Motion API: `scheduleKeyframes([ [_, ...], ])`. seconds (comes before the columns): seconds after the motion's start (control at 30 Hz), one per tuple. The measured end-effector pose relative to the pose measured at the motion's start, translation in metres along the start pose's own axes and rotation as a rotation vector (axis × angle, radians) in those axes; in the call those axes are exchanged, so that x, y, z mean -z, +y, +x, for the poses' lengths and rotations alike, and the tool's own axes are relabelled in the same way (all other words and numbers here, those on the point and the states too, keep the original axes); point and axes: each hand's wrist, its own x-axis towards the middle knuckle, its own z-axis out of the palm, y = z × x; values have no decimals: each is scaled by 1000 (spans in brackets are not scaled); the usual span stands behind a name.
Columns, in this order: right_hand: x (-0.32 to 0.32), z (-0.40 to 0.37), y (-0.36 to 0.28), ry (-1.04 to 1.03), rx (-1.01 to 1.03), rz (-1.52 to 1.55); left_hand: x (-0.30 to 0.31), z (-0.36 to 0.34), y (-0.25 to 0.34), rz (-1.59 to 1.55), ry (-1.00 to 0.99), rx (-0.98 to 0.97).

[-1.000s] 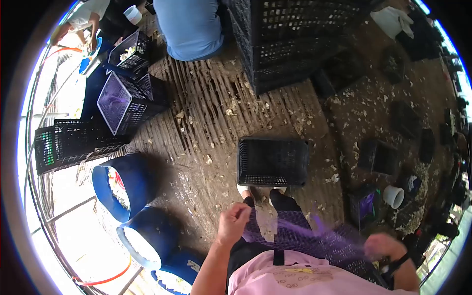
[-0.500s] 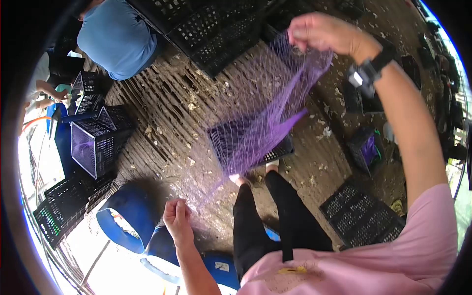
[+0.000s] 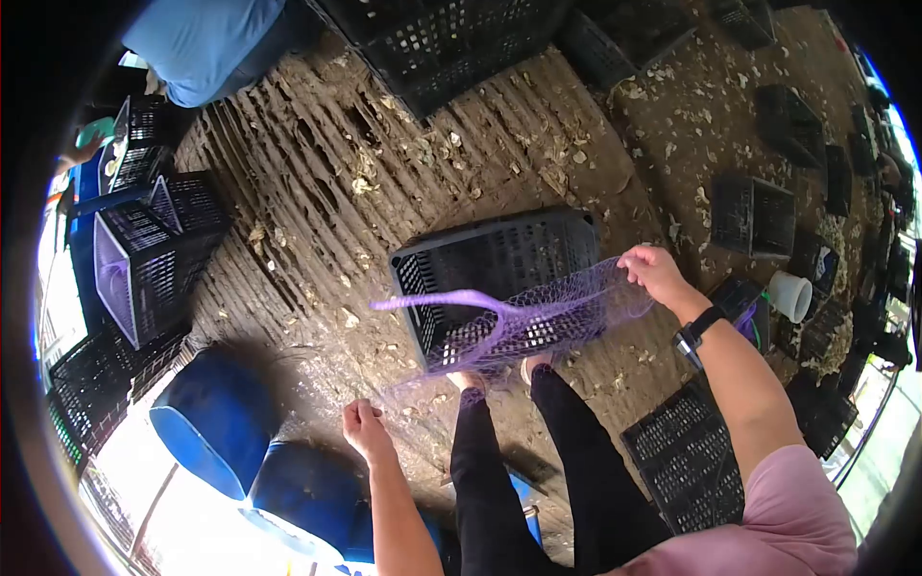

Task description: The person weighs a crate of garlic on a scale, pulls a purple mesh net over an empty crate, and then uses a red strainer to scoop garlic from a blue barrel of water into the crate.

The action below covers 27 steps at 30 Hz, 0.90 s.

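Note:
A purple net (image 3: 547, 322) is stretched between my two hands, over a black plastic crate (image 3: 509, 252) that lies on the floor in front of my feet. My right hand (image 3: 655, 273) pinches its right end, beyond the crate's right side. My left hand (image 3: 367, 426) is closed on the thin left end, low and left of the crate. A thicker twisted purple strand curves across the middle of the net. Through the mesh the crate's inside and slotted wall show.
Blue barrels (image 3: 216, 418) stand at lower left. Black crates (image 3: 139, 259) are at the left, top and right. A person in a blue shirt (image 3: 202, 43) is at upper left; another person's hand (image 3: 84, 152) shows at the left edge. A white bucket (image 3: 789, 296) is at the right.
My right hand has come down from high up, bringing the net lower across the crate. My left hand has moved slightly right and down. The view has shifted, showing more floor at the right.

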Motion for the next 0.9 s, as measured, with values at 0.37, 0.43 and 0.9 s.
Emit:
scheduleKeyframes([
  [0.37,8,4,99,431,-142,198,-52,-5,-72,508,-375,-25],
  [0.43,22,-19,105,460,-248,215,-60,-34,-78,622,-488,-102],
  [0.9,1,130,90,478,101,-75,-144,158,-16,196,-136,-82],
])
